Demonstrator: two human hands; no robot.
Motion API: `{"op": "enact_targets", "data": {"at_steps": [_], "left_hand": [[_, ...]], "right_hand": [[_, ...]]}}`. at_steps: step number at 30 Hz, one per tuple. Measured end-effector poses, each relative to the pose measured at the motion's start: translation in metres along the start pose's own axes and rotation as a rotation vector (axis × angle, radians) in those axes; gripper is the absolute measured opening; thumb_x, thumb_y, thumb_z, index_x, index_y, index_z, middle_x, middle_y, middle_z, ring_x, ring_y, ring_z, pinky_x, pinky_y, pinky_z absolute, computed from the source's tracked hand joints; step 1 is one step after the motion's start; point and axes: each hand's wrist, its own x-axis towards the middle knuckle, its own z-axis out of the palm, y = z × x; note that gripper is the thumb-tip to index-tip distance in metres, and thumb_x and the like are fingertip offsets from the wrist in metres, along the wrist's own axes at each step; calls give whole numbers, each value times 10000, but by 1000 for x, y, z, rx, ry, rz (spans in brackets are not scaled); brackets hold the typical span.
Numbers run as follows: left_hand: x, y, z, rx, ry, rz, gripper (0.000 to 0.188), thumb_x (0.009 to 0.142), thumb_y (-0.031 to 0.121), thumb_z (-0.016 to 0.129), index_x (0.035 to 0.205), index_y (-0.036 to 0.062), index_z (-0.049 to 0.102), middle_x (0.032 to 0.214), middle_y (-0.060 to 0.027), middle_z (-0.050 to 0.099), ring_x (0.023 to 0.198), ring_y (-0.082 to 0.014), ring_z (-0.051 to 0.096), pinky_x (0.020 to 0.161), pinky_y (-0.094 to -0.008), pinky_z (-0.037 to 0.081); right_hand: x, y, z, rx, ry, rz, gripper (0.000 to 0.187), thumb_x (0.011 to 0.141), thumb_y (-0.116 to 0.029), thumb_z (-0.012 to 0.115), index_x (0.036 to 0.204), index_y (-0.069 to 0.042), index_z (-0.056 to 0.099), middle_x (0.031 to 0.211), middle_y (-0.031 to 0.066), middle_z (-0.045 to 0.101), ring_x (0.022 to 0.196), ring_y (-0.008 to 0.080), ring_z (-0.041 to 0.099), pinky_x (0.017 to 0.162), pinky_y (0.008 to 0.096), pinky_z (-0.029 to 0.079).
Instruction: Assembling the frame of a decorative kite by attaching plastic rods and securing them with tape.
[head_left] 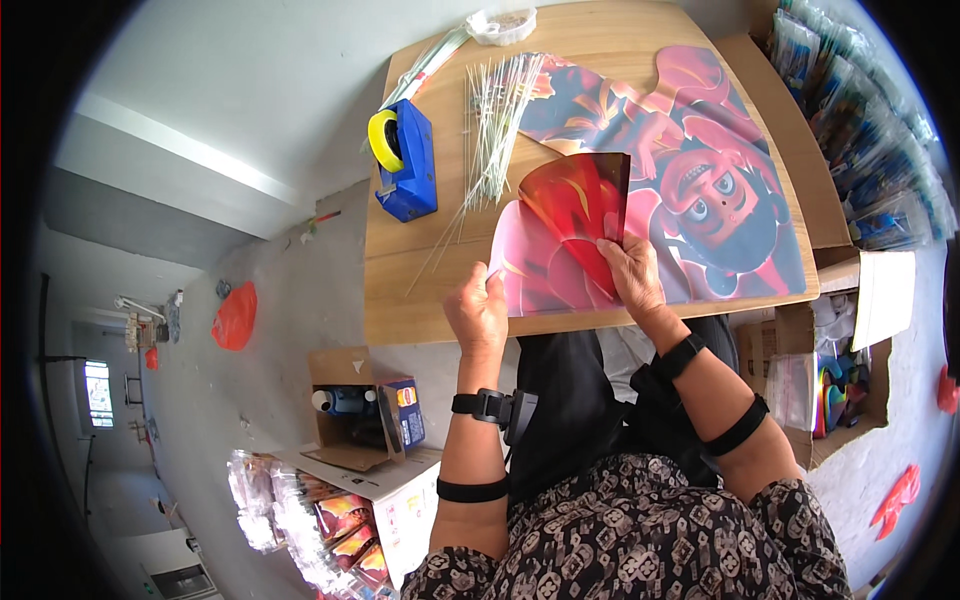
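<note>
A large printed sheet with a cartoon character lies over much of the wooden table. Its lower left part is pink and reaches toward my left hand, whose fingers are closed with the thumb up at the sheet's edge. A glossy red and dark fan-shaped piece, also printed, stands up over the sheet. My right hand pinches this red piece near its lower right edge. Whether the red piece is part of the big sheet, I cannot tell.
Thin white rods lie in a loose bundle beyond the sheet. A blue tape dispenser with yellow tape sits at the table's left edge, and a clear plastic tub at the far edge. Open cardboard boxes stand on the floor left and right.
</note>
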Motion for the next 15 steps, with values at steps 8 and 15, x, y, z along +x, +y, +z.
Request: {"op": "enact_targets", "data": {"at_steps": [8,15], "left_hand": [[2,15,2,247,136,247,405,767,90,700,1108,-18,511,891,-171,601,753,-298,612,658,-364,488],[2,63,37,-777,-396,-400,672,761,314,775,1246,-31,464,1001,-134,636,888,-166,610,793,-262,493]], "right_hand": [[-2,1,6,49,10,-44,225,840,-171,601,752,36,589,559,102,493,541,122,457,535,332,414],[-25,-12,14,-394,-3,-414,167,799,-184,632,798,-29,573,774,146,568,722,351,585,607,427,470]]}}
